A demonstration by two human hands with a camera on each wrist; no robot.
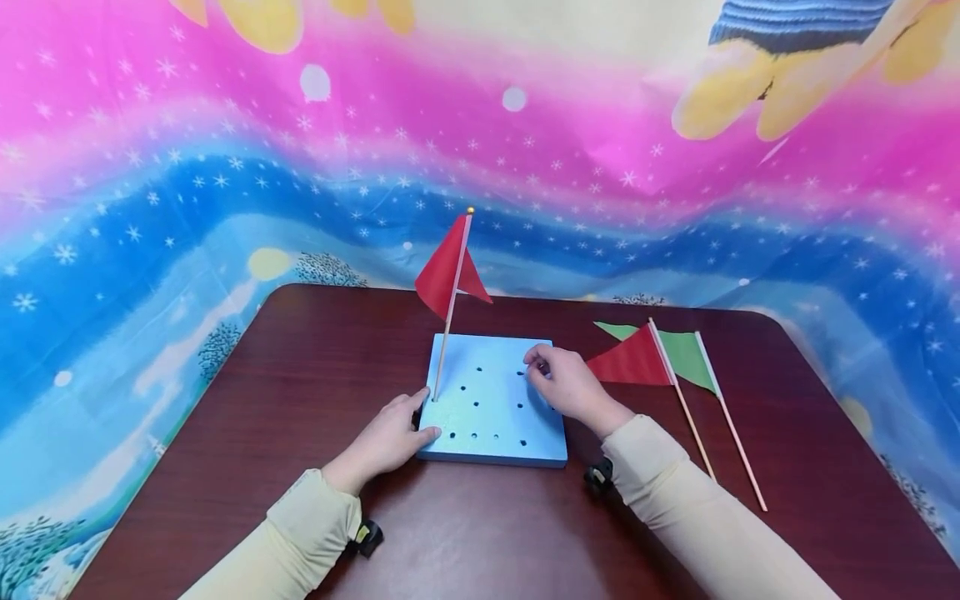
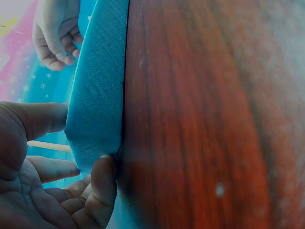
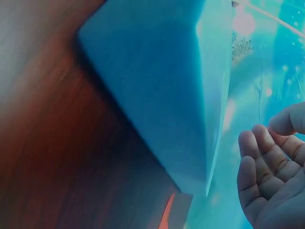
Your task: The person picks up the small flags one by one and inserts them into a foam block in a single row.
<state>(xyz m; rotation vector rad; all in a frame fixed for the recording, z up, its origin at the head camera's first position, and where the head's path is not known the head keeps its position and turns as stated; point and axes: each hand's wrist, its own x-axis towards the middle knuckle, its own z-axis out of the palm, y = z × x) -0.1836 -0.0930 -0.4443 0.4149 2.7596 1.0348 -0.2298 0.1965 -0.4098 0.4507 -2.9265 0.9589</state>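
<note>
A light blue board (image 1: 498, 422) with several small holes lies flat on the table. One red pennant flag (image 1: 444, 271) on a thin wooden stick stands, leaning slightly, in a hole near the board's left edge. My left hand (image 1: 386, 435) holds the board's left side, the thumb on top and fingers against the side, as the left wrist view shows. Over the board's right part hovers my right hand (image 1: 566, 381). Its fingers (image 3: 262, 138) are loosely bent, with nothing seen between them.
To the right of the board, a second red flag (image 1: 637, 360) lies on the dark wooden table (image 1: 300, 367), partly over a green flag (image 1: 692, 360). Their sticks point toward the near side. A colourful printed cloth (image 1: 187, 192) hangs behind the table and along its sides.
</note>
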